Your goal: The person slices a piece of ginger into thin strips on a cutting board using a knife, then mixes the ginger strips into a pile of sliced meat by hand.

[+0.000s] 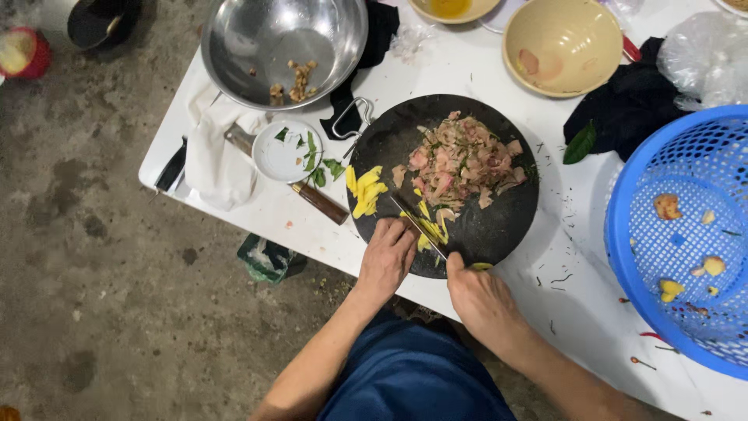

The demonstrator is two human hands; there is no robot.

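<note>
Head view, looking straight down at a white table (483, 70). Far left of the hands: steel bowl (284, 47) with a few brown scraps, white cloth (218, 156), small white plate (287, 152) of green leaves resting over a wooden-handled knife (319, 201). Left hand (387, 257) pressed knuckles-down on yellow strips (427, 228), fingers curled to pin them, likely to keep them from sliding under the blade. Right hand (481, 300) closed round the handle of a slim knife (417, 226), blade angled up and leftward across the strips just beside the left fingertips. Yellow pieces thin, bright, some already piled (365, 191) just above the left hand. All set on a round dark cutting board (499, 226), near its front edge. Beyond both hands, a heap of pale pink chopped meat (460, 160). Further right: beige bowl (562, 45), black cloth (631, 105), blue perforated basket (686, 234) holding a few scraps.
</note>
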